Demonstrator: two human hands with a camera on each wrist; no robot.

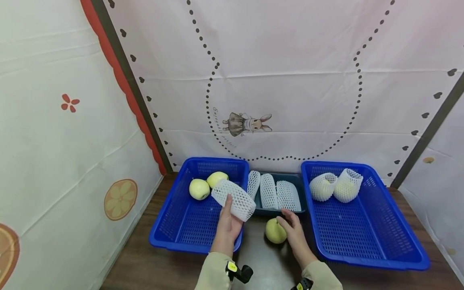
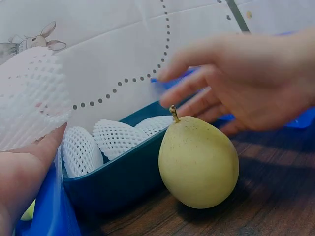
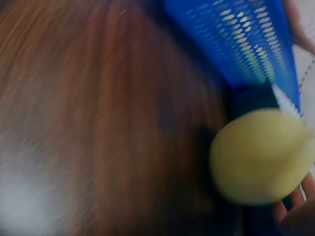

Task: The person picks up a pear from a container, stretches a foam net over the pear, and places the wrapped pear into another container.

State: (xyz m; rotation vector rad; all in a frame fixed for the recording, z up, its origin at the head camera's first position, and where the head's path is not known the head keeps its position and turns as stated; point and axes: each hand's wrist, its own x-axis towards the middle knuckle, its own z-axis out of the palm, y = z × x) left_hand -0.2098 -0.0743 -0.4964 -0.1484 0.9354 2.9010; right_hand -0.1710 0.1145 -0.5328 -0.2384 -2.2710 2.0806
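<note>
A white foam net sleeve (image 1: pixel 233 200), flattened, is held in my left hand (image 1: pixel 228 226) over the right side of the left blue basket (image 1: pixel 170 241), thumb laid across it. On the table in front of me stands a yellow-green pear (image 1: pixel 274 231), stem up in the left wrist view. My right hand (image 1: pixel 295 235) is just right of the pear, with fingers loosely bent and spread near its stem and nothing in them. In the left wrist view those fingers pass behind the pear. The right wrist view shows the pear blurred, with fingertips beside it.
Two bare fruits (image 1: pixel 199 189) lie in the left basket. A dark green tray (image 1: pixel 299 181) with several foam net sleeves (image 1: pixel 268 191) stands between the baskets. The right blue basket (image 1: pixel 369 241) holds two fruits in foam nets (image 1: pixel 347 186). A printed cloth (image 1: pixel 290 100) hangs behind.
</note>
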